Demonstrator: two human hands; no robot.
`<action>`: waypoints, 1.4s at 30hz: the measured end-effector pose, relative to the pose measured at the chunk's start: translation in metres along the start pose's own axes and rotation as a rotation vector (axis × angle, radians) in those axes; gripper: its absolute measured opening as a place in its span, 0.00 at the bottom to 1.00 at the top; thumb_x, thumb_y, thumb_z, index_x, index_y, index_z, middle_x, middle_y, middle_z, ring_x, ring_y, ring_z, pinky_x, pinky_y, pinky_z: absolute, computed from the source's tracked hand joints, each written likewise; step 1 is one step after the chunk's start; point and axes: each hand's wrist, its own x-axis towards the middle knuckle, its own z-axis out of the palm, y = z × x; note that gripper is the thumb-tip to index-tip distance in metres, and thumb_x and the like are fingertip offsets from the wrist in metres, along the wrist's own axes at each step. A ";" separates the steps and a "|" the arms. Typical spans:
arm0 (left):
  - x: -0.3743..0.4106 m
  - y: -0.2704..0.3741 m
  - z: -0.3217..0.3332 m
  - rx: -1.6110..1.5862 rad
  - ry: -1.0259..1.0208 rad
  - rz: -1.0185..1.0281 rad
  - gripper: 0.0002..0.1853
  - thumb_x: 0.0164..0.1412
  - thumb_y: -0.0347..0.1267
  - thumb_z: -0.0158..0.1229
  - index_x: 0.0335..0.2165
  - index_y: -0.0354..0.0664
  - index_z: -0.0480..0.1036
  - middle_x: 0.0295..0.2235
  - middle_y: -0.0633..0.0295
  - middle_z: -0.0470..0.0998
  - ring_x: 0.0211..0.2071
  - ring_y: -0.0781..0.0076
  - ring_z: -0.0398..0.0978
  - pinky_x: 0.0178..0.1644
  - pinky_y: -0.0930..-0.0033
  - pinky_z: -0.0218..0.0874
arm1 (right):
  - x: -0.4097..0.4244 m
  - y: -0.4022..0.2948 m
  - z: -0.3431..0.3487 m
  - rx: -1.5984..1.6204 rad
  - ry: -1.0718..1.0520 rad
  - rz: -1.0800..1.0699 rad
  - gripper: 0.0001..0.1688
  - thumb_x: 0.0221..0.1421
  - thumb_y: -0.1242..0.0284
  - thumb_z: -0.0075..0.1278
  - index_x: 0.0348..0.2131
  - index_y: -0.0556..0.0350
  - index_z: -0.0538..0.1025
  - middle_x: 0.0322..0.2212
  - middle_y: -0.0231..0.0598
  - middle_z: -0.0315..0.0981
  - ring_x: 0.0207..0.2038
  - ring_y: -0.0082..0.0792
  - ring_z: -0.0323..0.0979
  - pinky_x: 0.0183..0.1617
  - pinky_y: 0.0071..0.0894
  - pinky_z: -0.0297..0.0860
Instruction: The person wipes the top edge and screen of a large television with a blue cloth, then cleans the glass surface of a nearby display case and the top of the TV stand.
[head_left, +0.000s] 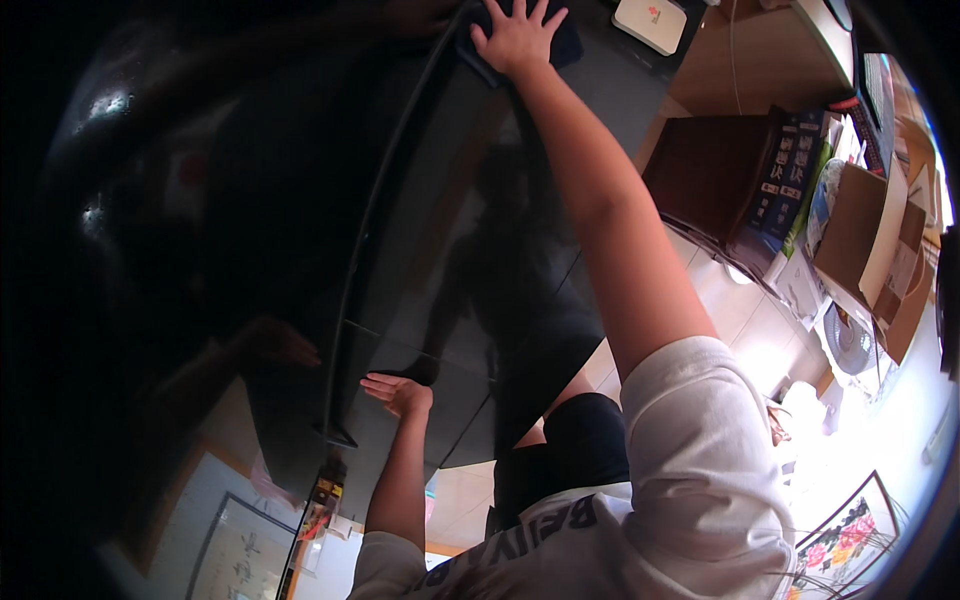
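Note:
My right hand (516, 36) lies flat with its fingers spread on a dark folded cloth (566, 49), on a glossy black cabinet top (615, 82). Lower down, my left hand (397, 394) is empty, its fingers stretched out and nearly together, over or on the same black surface; contact cannot be told. A large glossy black panel, which looks like a television screen (285, 195), stands beside both hands. It reflects an arm and a hand. Bright spots with small droplets or specks show on its far left side.
A white box-like device (651, 24) sits near my right hand on the cabinet. To the right are a dark brown chair (705, 176), upright books (787, 172), an open cardboard box (862, 232) and a fan (849, 337). Small packages (326, 495) lie by the panel's lower end.

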 end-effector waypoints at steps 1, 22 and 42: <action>0.002 -0.001 0.004 0.005 0.024 0.014 0.59 0.49 0.33 0.59 0.60 0.23 0.20 0.63 0.33 0.20 0.66 0.39 0.27 0.62 0.60 0.50 | -0.009 -0.002 0.000 0.003 0.029 0.029 0.39 0.50 0.51 0.48 0.60 0.42 0.63 0.63 0.51 0.48 0.65 0.61 0.42 0.64 0.71 0.37; 0.004 -0.002 -0.001 0.039 -0.006 0.005 0.59 0.49 0.32 0.59 0.60 0.25 0.21 0.63 0.34 0.20 0.66 0.40 0.26 0.63 0.61 0.48 | -0.043 0.049 0.007 -0.199 0.162 -0.069 0.36 0.49 0.52 0.47 0.56 0.42 0.67 0.59 0.45 0.57 0.53 0.49 0.59 0.50 0.55 0.57; 0.000 -0.002 -0.004 -0.039 -0.015 0.021 0.59 0.47 0.30 0.59 0.60 0.23 0.21 0.63 0.32 0.20 0.66 0.39 0.26 0.62 0.62 0.51 | -0.114 0.128 -0.048 -0.173 0.034 0.141 0.42 0.48 0.56 0.50 0.61 0.45 0.60 0.56 0.72 0.52 0.39 0.54 0.72 0.36 0.46 0.73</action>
